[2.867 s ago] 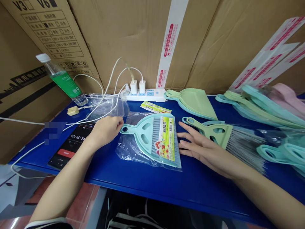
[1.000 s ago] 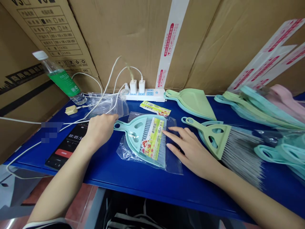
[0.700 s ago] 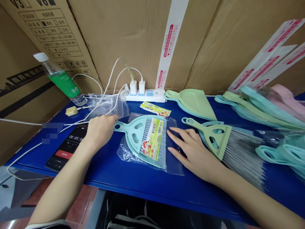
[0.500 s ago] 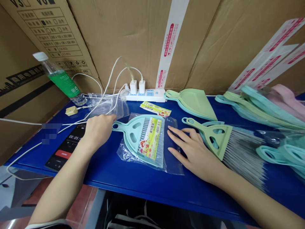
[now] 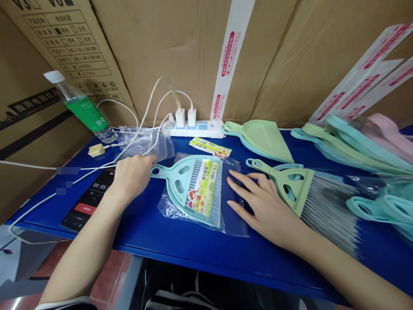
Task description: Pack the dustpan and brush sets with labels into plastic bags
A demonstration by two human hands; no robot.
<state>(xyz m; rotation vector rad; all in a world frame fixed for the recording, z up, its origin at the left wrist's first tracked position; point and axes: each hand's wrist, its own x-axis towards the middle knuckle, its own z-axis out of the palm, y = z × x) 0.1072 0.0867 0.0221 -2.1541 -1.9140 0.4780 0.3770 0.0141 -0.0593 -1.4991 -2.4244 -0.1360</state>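
On the blue tabletop lies a light blue dustpan (image 5: 180, 206) with a matching hand brush (image 5: 178, 174) nested in it, on a clear plastic bag (image 5: 232, 215). A yellow-green printed label (image 5: 205, 187) lies across the bristles. My left hand (image 5: 133, 176) is closed in a fist beside the handle ends; its fingertips are hidden, so I cannot tell what they hold. My right hand (image 5: 261, 200) rests open, fingers spread, over the bag's right side. Next to that hand lies a green brush (image 5: 298, 189) with grey bristles, overlapping a blue one.
Green and blue dustpans (image 5: 263, 137) lie stacked behind. More pastel sets (image 5: 358, 146) are piled at the right. A phone (image 5: 90, 200), white cables, a tilted bottle (image 5: 85, 110) and a power strip (image 5: 206, 129) stand left and back. Cardboard boxes (image 5: 187, 51) wall the rear.
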